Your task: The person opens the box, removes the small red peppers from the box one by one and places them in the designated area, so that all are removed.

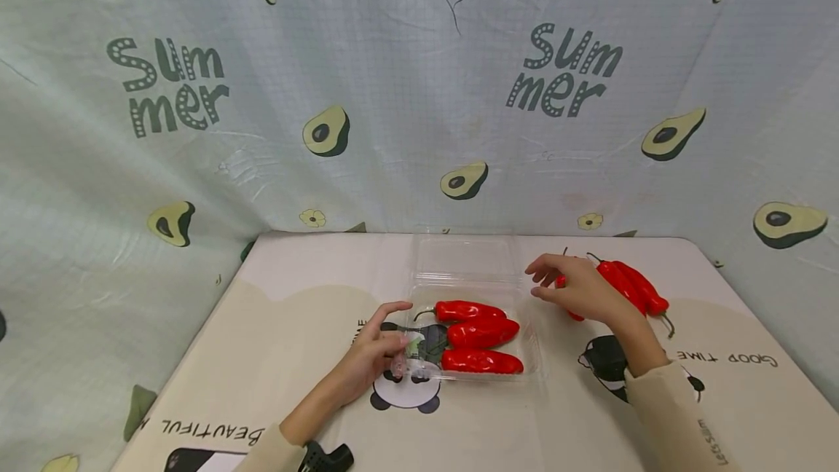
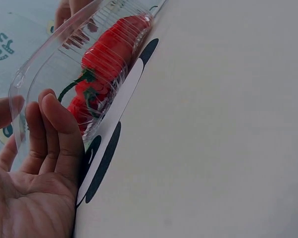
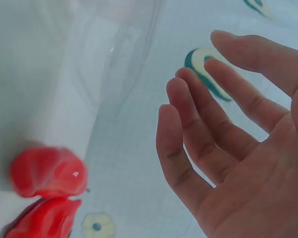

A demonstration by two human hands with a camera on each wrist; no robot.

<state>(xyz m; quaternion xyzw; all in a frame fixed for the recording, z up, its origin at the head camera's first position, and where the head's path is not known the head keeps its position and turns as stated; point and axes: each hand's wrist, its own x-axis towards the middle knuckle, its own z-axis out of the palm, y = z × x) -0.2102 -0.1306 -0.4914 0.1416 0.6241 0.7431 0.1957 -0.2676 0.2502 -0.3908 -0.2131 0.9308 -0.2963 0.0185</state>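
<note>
A clear plastic box point(image 1: 534, 355) with its lid point(image 1: 465, 257) folded back holds three red peppers point(image 1: 481, 332), lying side by side with green stems at left. My left hand point(image 1: 375, 348) grips the box's left wall, with fingers bent against the clear side in the left wrist view. To the right of the box, my right hand point(image 1: 580, 286) hovers with fingers spread and loosely bent, holding nothing. Beneath it, one red pepper point(image 1: 560, 281) is mostly hidden by the hand. Two more red peppers point(image 1: 632, 286) lie just beyond its wrist.
The table point(image 1: 295, 268) has a pale cover printed with pandas and lettering. Behind it hangs a curtain point(image 1: 393, 93) with avocado prints. A black device point(image 1: 325, 457) is strapped at the left wrist.
</note>
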